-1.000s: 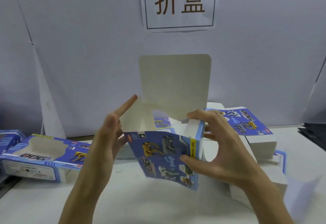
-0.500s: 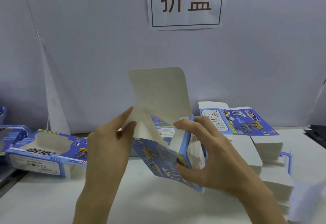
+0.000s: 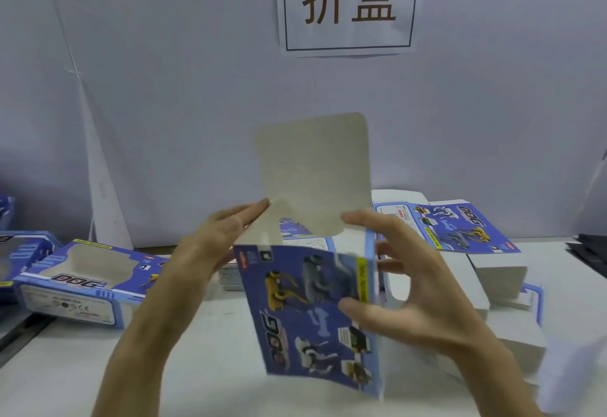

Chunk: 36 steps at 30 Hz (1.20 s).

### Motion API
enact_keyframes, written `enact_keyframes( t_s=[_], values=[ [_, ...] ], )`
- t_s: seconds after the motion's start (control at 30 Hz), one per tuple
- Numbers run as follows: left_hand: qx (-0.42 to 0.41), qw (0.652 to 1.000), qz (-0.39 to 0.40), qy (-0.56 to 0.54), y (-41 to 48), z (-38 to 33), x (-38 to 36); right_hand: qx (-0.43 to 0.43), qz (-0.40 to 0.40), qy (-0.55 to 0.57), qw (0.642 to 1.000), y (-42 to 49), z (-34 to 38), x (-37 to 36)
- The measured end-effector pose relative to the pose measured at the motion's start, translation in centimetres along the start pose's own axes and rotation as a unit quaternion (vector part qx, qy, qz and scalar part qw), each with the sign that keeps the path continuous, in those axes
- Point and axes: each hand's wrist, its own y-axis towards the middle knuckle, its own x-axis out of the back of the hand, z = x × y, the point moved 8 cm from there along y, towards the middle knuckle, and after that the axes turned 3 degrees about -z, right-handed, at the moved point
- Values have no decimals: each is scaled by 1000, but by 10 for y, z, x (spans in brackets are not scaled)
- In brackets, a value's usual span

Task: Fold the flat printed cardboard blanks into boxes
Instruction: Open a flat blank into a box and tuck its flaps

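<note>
Above the near table edge, my right hand (image 3: 407, 288) grips the blue printed cardboard box (image 3: 315, 314); left hand (image 3: 226, 236), fingers straight, presses its side flap. Crease the grey top flap (image 3: 315, 176) squarely before tucking.

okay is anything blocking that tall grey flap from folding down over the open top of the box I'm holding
Nothing visible blocks it. The grey flap stands upright above the box. The left hand touches its lower left corner and the right hand grips the box's right side, both beside the opening.
</note>
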Motion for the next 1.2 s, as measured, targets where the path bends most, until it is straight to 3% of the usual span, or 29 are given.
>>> enact_keyframes(
  t_s=[0.13, 0.33, 0.57, 0.63, 0.8, 0.9, 1.2],
  values=[
    [-103, 988, 87, -79, -7, 0, -19, -49, 0, 213, 976, -2, -11, -9],
    [-103, 982, 68, -142, -7, 9, -31, -63, -38, 291, 954, -1, -19, -7],
    [-123, 978, 55, -161, -9, 5, -33, -27, -49, 247, 967, 1, -11, 1],
    [-169, 972, 41, -156, -11, -2, -32, 10, -49, 229, 972, 0, -3, 2],
    [-253, 959, 1, -130, -18, -14, -24, 12, -59, 225, 972, 2, 8, 8],
    [-255, 957, 11, -141, -21, -16, -25, 49, -73, 158, 984, 2, 21, 15],
    [-265, 953, 8, -145, -27, -22, -23, 66, -69, 157, 983, 0, 32, 17]
  ],
)
